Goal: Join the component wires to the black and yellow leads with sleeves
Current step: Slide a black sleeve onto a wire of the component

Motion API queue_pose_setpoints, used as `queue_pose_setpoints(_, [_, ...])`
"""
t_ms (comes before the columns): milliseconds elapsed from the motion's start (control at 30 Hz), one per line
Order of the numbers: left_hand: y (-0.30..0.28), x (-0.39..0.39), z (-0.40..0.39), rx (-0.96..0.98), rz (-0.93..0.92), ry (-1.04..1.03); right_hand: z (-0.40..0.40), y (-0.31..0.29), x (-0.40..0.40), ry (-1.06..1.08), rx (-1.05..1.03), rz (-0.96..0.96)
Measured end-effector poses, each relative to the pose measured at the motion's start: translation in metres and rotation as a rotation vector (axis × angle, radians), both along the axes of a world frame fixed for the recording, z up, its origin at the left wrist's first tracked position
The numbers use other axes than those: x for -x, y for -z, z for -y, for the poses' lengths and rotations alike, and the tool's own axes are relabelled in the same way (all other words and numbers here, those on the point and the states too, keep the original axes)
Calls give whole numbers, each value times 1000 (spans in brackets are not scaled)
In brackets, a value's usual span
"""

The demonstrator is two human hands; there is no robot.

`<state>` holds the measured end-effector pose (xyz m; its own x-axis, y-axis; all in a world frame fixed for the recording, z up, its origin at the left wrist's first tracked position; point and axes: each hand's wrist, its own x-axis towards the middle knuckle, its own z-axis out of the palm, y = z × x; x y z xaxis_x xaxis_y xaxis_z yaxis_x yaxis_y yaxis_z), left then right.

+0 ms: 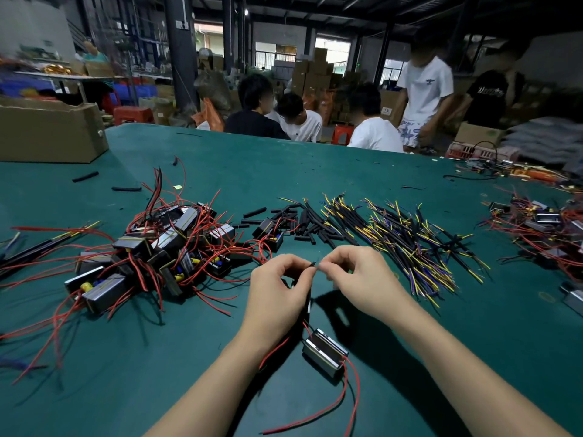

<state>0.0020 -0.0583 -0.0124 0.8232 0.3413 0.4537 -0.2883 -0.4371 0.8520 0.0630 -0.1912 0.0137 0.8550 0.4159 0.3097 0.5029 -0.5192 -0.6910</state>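
A small black sleeve (313,264) sat pinched between the fingertips of both hands, raised a little above the green table (315,162). The left hand (277,291) was curled closed on it from one side, the right hand (356,279) from the other (what else lay inside the fingers could not be told). Just below the sleeve, between the wrists, a boxy component (325,351) rested on the table, its red wires (347,402) trailing toward the camera. Left of the sleeve lay a tangled heap of components (151,250). Beyond the sleeve and to its right spread the black and yellow leads (403,238), with loose sleeves (306,222) beside them.
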Motion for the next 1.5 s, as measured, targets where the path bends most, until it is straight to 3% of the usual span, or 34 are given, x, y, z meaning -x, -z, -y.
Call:
queue_pose_setpoints(67, [0,0,0,-67,46,-3,1,-5,-4,-13,-61,-362])
queue_pose_setpoints(167, [0,1,0,-137,109,-8,5,-10,-9,-83,-321,-923])
queue_pose_setpoints(233, [0,0,0,-162,128,-23,4,-8,-11,-73,-440,-1149])
queue_pose_setpoints(267, [1,-1,0,-153,130,-37,3,-7,-13,-80,-445,-1170])
queue_pose_setpoints(400, [1,-4,0,-15,80,-103,-8,-11,-38,-81,-275,-857])
queue_pose_setpoints(500, [1,-4,0,19,47,-101,-27,-7,-64,147,-126,-396])
queue_pose_setpoints(567, [1,-5,0,35,34,-89,-44,-1,-78,229,78,-114])
queue_pose_setpoints(767, [3,-5,1,91,21,-54,-70,14,-94,219,535,267])
queue_pose_setpoints(900, [3,-3,0,130,8,-27,-73,12,-93,139,634,387])
queue_pose_setpoints(967, [3,-3,0,141,2,-15,-70,10,-88,155,513,338])
queue_pose_setpoints(1100, [1,0,0,107,55,-20,-50,3,-62,227,-120,17])
queue_pose_setpoints(1233, [-1,2,0,87,84,-11,-18,-3,-22,148,-546,-260])
queue_pose_setpoints(1500, [-2,8,2,50,89,-31,-3,-6,33,140,-857,-375])
